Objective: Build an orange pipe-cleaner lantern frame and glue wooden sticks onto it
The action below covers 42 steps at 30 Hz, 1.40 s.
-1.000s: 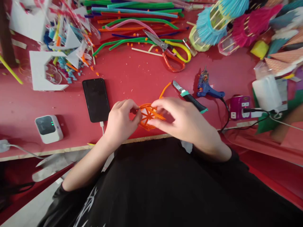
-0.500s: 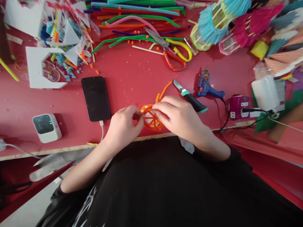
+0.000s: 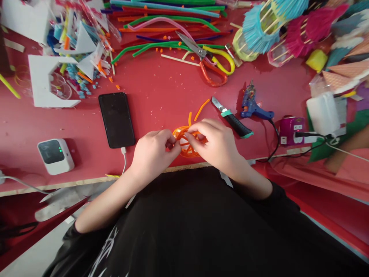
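Note:
A round orange wheel of pipe cleaners (image 3: 187,149), with spokes across a white middle, lies by the table's front edge between my hands. At its left rim, my left hand (image 3: 155,154) has thumb and forefinger pinched together on the orange stem. My right hand (image 3: 215,140) pinches an orange pipe cleaner (image 3: 190,118) at the wheel's upper side, one end of it sticking up past the fingers. My fingers hide parts of the rim. Just beyond lies a short loose orange piece (image 3: 201,109), near a utility knife (image 3: 235,122) with its blade out.
Scissors (image 3: 201,54) and a bundle of colored pipe cleaners (image 3: 170,23) lie at the back. A blue glue gun (image 3: 253,105) and purple power adapter (image 3: 291,130) are right; a phone (image 3: 117,120), white device (image 3: 56,156) and scraps (image 3: 77,57) are left. Fringed paper models (image 3: 259,30) stand back right.
The orange strip in my right hand has been bent down along the wheel's rim, and its free end now points up. Both hands and the wheel have shifted slightly right.

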Motion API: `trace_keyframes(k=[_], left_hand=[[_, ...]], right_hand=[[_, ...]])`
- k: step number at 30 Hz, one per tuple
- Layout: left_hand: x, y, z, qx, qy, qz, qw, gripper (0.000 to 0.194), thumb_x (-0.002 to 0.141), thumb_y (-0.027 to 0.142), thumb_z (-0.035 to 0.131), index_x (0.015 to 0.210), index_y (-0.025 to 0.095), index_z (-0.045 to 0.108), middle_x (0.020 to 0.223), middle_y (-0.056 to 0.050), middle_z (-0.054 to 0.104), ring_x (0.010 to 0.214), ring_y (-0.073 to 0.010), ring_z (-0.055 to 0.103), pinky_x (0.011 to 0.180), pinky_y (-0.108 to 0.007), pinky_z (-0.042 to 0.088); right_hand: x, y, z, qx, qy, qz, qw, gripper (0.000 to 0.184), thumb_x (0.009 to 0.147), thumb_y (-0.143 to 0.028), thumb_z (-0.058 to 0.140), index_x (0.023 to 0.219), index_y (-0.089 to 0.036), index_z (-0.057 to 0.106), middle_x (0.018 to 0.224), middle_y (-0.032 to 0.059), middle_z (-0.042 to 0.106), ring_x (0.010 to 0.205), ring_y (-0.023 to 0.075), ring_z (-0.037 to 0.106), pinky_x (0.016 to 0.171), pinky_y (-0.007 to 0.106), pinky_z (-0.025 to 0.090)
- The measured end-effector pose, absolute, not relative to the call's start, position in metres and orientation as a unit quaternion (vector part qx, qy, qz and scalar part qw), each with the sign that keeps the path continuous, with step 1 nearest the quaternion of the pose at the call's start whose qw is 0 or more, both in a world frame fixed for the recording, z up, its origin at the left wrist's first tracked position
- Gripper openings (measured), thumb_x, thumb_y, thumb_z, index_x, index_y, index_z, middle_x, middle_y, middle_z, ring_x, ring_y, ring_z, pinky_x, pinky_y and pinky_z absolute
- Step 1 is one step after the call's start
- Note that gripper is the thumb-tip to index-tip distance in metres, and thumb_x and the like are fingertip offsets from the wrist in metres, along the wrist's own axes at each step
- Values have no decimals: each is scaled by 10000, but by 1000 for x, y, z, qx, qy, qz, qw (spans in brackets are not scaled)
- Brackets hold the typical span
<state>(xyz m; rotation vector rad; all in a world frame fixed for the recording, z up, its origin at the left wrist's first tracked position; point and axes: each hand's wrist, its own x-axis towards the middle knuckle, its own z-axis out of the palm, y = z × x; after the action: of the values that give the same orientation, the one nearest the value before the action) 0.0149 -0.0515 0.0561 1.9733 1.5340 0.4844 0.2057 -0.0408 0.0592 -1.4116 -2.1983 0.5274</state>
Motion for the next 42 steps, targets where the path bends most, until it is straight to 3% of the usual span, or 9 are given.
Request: trace_keyframes(k=[13, 19, 23, 29, 34, 42], left_hand=[[19, -55, 57, 734, 571, 194, 313, 148, 781, 186, 608, 645, 208, 553, 624, 5, 672, 577, -147, 588, 575, -279, 420], [19, -56, 58, 725, 550, 172, 377, 194, 833, 221, 601, 647, 210, 547, 627, 9, 663, 552, -135, 567, 557, -272, 407], [15, -52, 58, 744, 565, 169, 315, 299, 932, 317, 549, 655, 209, 523, 620, -12, 624, 551, -148, 519, 548, -295, 371], [14, -40, 51, 710, 543, 249, 373, 143, 932, 209, 520, 913, 176, 657, 864, -44, 721, 757, -157, 653, 707, -283, 504], [19, -35, 39, 667, 513, 296, 451, 135, 896, 221, 578, 907, 163, 699, 843, -35, 739, 751, -150, 691, 721, -275, 549], [19, -35, 43, 700, 493, 272, 439, 117, 884, 233, 584, 879, 161, 675, 881, -61, 740, 810, -175, 689, 784, -316, 543]], right_hand=[[207, -45, 56, -562, -754, 226, 253, 68, 936, -167, 573, 916, -229, 594, 862, 49, 720, 796, 201, 681, 690, 318, 508], [208, -48, 59, -564, -770, 188, 230, 83, 920, -169, 604, 861, -227, 592, 819, 51, 686, 768, 213, 653, 706, 343, 500], [207, -49, 57, -555, -784, 160, 229, 99, 927, -143, 590, 857, -212, 601, 824, 59, 683, 777, 213, 648, 721, 338, 499], [209, -49, 53, -553, -785, 155, 232, 89, 930, -155, 584, 867, -215, 604, 822, 48, 670, 797, 212, 640, 742, 341, 504], [208, -50, 53, -553, -785, 145, 238, 89, 930, -151, 580, 871, -209, 611, 822, 54, 670, 798, 216, 644, 737, 348, 507], [210, -51, 48, -553, -768, 160, 280, 87, 944, -179, 599, 1017, -208, 636, 872, 54, 698, 799, 197, 673, 741, 336, 539]])
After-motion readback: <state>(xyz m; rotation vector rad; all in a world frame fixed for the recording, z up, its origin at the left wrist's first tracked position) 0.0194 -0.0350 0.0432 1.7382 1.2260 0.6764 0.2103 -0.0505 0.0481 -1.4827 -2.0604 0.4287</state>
